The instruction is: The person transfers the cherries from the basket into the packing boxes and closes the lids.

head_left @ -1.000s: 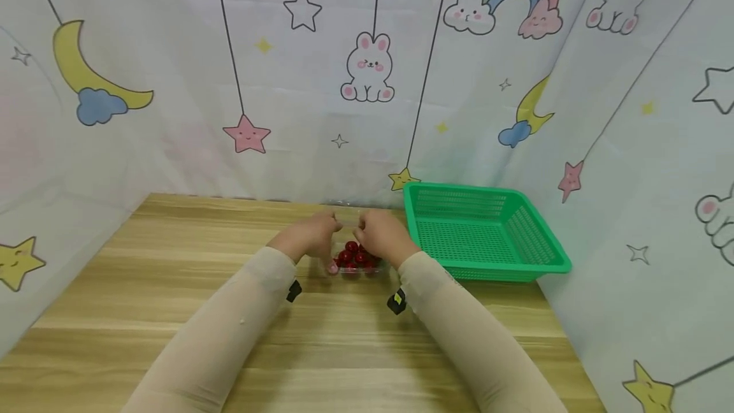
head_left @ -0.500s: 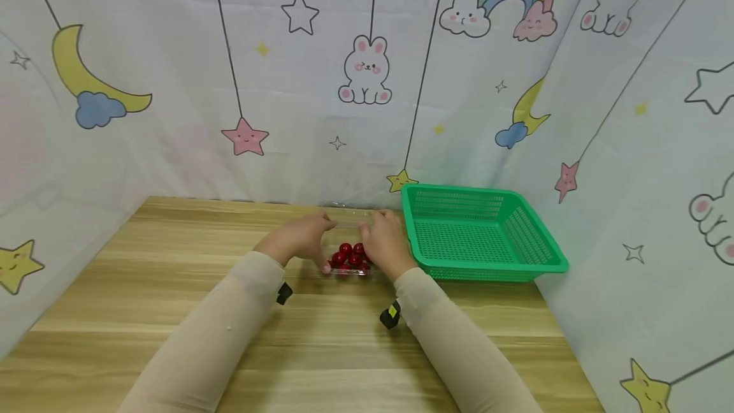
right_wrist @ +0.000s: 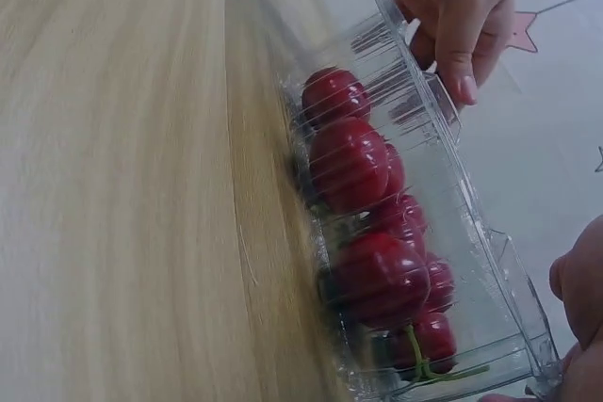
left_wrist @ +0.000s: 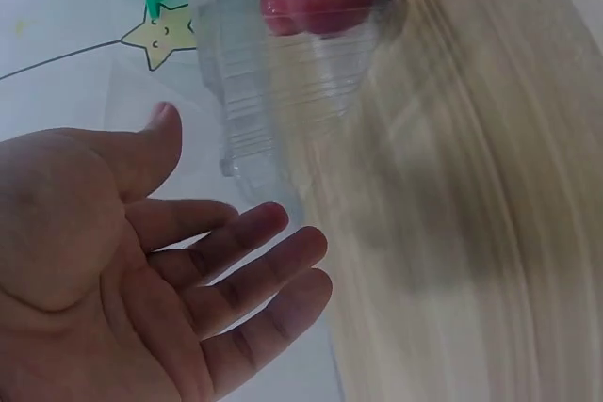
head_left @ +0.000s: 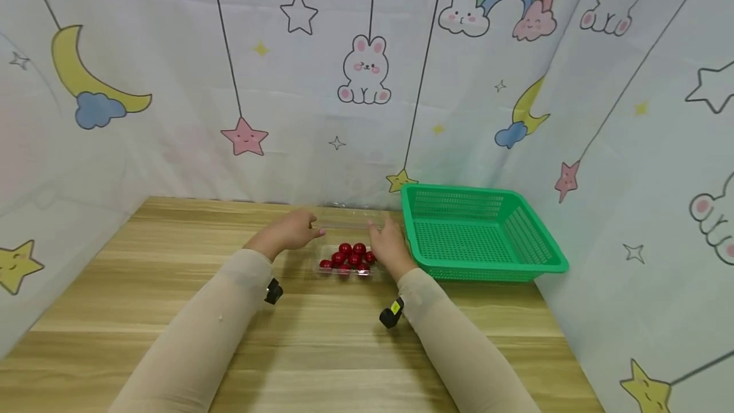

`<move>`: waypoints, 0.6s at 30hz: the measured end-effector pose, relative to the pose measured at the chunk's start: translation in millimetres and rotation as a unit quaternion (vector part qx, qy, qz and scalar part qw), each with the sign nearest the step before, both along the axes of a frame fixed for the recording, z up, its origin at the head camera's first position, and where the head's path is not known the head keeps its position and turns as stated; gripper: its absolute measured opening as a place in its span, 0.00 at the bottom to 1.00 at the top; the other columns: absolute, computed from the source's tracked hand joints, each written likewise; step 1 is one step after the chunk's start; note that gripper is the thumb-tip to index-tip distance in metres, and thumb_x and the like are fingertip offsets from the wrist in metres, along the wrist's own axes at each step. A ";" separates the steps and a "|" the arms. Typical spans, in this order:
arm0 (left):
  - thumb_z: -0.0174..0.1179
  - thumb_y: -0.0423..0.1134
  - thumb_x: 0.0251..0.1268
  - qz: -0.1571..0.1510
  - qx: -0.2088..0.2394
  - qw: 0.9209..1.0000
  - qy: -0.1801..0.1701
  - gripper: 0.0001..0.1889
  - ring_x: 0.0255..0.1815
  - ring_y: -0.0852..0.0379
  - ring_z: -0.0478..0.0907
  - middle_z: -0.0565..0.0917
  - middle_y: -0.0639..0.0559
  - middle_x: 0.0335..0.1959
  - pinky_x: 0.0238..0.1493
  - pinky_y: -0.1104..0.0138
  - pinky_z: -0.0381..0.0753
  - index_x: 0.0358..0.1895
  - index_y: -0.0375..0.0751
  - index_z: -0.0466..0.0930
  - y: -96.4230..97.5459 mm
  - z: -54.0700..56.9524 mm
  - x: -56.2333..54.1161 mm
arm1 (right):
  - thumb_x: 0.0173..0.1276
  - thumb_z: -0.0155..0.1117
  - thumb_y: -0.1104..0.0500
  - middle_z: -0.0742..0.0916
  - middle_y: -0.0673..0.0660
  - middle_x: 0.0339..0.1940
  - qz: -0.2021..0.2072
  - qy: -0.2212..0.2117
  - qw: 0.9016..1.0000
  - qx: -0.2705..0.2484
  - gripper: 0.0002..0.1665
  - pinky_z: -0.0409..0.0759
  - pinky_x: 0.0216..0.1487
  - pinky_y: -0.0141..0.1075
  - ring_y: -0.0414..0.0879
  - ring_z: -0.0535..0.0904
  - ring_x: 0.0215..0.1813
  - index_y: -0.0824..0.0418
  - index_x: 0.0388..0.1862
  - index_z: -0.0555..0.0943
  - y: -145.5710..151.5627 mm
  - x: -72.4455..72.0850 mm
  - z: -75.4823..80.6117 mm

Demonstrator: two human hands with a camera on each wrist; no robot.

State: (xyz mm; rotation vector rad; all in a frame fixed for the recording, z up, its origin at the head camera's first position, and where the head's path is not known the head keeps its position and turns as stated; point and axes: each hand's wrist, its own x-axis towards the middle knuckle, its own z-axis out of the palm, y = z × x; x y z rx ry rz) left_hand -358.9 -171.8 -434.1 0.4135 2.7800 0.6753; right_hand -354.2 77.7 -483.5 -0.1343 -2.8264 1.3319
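Observation:
A clear plastic clamshell box (head_left: 344,271) of glossy red cherry-like fruits (head_left: 354,260) lies on the wooden table, its clear lid (head_left: 346,217) folded back toward the wall. Thin green stems (right_wrist: 421,364) show inside it. My left hand (head_left: 287,232) is just off the box's left end, palm facing the left wrist camera, fingers spread and holding nothing. My right hand (head_left: 390,247) lies along the right end, its thumb near the lid's edge. In the right wrist view its fingers overlap the box's corner; I cannot tell if they pinch it.
A green plastic basket (head_left: 464,241) with mesh sides stands just right of my right hand. Behind the table (head_left: 332,349) hangs a white printed cloth (head_left: 287,81), continuing along the right side.
My left hand has drawn away left from the box and lid, its fingers letting go. My right hand has shifted slightly right, uncovering more fruit; the thumb and fingers now stand further apart.

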 end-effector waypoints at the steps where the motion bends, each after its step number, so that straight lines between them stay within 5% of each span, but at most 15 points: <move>1: 0.52 0.51 0.96 0.003 0.002 1.000 -0.006 0.35 0.86 0.25 0.70 0.73 0.23 0.83 0.87 0.36 0.71 0.83 0.21 0.68 -0.4 -1.9 -1.3 | 0.95 0.48 0.39 0.65 0.72 0.93 -0.002 -0.003 1.000 -0.011 0.47 0.60 0.95 0.61 0.68 0.59 0.94 0.68 0.95 0.55 0.6 -1.0 -1.3; 5: 0.46 0.51 0.98 0.010 -0.002 1.000 -0.020 0.34 0.87 0.25 0.68 0.72 0.23 0.84 0.88 0.37 0.69 0.83 0.19 0.68 -0.7 -7.7 -5.1 | 0.94 0.50 0.40 0.69 0.72 0.91 -0.008 -0.020 0.997 -0.068 0.46 0.64 0.93 0.61 0.68 0.64 0.92 0.68 0.95 0.55 2.0 -3.2 -4.7; 9: 0.44 0.47 0.98 0.020 0.009 0.999 -0.026 0.31 0.70 0.33 0.84 0.78 0.24 0.78 0.70 0.46 0.88 0.81 0.20 0.71 -0.5 -11.2 -7.4 | 0.95 0.51 0.42 0.72 0.72 0.89 -0.010 -0.032 0.993 -0.112 0.45 0.67 0.91 0.61 0.69 0.67 0.91 0.67 0.95 0.56 2.3 -3.7 -5.4; 13: 0.45 0.43 0.97 0.032 0.027 0.999 -0.035 0.26 0.38 0.49 0.82 0.87 0.32 0.52 0.37 0.61 0.85 0.74 0.23 0.79 -0.5 -15.0 -11.2 | 0.95 0.51 0.45 0.72 0.72 0.89 -0.011 -0.040 0.991 -0.131 0.43 0.68 0.91 0.61 0.68 0.67 0.90 0.69 0.94 0.57 3.0 -3.8 -5.8; 16: 0.46 0.44 0.97 0.034 0.033 0.998 -0.038 0.25 0.30 0.54 0.75 0.81 0.42 0.37 0.31 0.66 0.78 0.70 0.24 0.82 -0.3 -17.8 -14.0 | 0.96 0.50 0.49 0.76 0.74 0.85 -0.013 -0.042 0.989 -0.142 0.38 0.74 0.87 0.61 0.69 0.75 0.83 0.70 0.92 0.63 3.6 -4.1 -7.6; 18: 0.46 0.44 0.97 0.032 0.035 0.998 -0.038 0.26 0.31 0.54 0.76 0.80 0.43 0.37 0.32 0.65 0.79 0.71 0.24 0.82 -0.7 -19.0 -14.5 | 0.96 0.49 0.51 0.78 0.73 0.83 -0.016 -0.033 0.989 -0.145 0.35 0.78 0.83 0.60 0.68 0.79 0.78 0.70 0.89 0.67 4.0 -5.1 -9.3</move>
